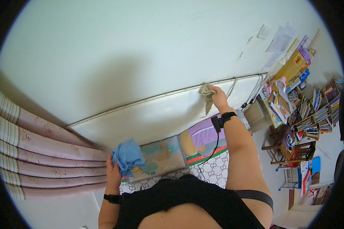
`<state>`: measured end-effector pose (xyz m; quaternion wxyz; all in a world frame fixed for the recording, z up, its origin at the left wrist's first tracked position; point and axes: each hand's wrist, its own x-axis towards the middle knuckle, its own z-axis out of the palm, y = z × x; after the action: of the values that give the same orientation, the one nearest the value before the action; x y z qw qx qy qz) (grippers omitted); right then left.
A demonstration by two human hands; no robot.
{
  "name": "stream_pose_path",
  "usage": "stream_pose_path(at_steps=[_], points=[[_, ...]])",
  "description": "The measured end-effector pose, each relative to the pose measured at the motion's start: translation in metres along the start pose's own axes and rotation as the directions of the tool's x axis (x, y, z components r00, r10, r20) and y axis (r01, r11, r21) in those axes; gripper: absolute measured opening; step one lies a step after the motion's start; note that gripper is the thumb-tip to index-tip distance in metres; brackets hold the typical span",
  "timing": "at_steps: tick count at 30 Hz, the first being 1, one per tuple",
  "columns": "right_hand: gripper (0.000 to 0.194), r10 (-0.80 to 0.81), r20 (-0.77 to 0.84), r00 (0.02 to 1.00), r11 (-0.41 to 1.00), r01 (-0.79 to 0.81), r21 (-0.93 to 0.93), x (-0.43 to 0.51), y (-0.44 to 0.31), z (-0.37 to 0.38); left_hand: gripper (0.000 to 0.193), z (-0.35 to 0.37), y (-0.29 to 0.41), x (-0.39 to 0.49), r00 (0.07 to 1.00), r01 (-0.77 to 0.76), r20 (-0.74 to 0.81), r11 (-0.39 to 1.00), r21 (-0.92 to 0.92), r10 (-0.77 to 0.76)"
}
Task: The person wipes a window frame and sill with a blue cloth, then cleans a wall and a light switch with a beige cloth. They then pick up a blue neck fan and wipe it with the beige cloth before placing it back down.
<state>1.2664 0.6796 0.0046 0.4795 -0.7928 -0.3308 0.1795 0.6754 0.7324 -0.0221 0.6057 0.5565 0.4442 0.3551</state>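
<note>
My right hand [220,98] grips a crumpled beige-grey cloth [208,93] at the top edge of a long white headboard-like panel [149,117] against the wall. One end of that cloth hangs down over the panel's face. At the lower left, my left hand [113,169] holds a light blue cloth [128,156] by its side. The blue cloth hangs above the left end of a pillow [163,156] with a cartoon dinosaur print. Each wrist wears a black band, and a black cable runs down from the right one.
Pink floral curtains [54,151] hang at the left. A patterned bedsheet [215,166] and a purple pillow [203,134] lie below the panel. White cables [253,88] drape over the panel's right end. Farther right are a desk lamp [280,84], bookshelves [318,114] and a wooden chair [292,151].
</note>
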Motion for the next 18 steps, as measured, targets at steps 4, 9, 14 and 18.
stream_pose_path(at_steps=[4, 9, 14, 18], points=[[0.044, 0.105, 0.132, 0.986, 0.675, -0.168, 0.718, -0.036, -0.043, 0.021, 0.049, -0.008, -0.006, 0.002, 0.997, 0.068, -0.038, 0.987, 0.145, -0.064], [0.045, -0.061, 0.333, 0.941, 0.246, -0.309, 0.919, -0.098, -0.081, 0.028, 0.047, -0.031, -0.012, -0.004, 0.984, 0.174, -0.045, 0.985, -0.015, -0.175], [0.049, -0.180, 0.379, 0.908, 0.075, -0.371, 0.925, -0.128, -0.102, 0.030, 0.047, -0.035, 0.000, 0.000, 0.992, 0.121, -0.027, 0.992, -0.025, -0.121], [0.049, -0.174, 0.386, 0.906, 0.044, -0.384, 0.922, -0.138, -0.116, 0.031, 0.042, -0.023, 0.006, 0.003, 0.996, 0.089, 0.005, 0.993, -0.084, -0.089]])
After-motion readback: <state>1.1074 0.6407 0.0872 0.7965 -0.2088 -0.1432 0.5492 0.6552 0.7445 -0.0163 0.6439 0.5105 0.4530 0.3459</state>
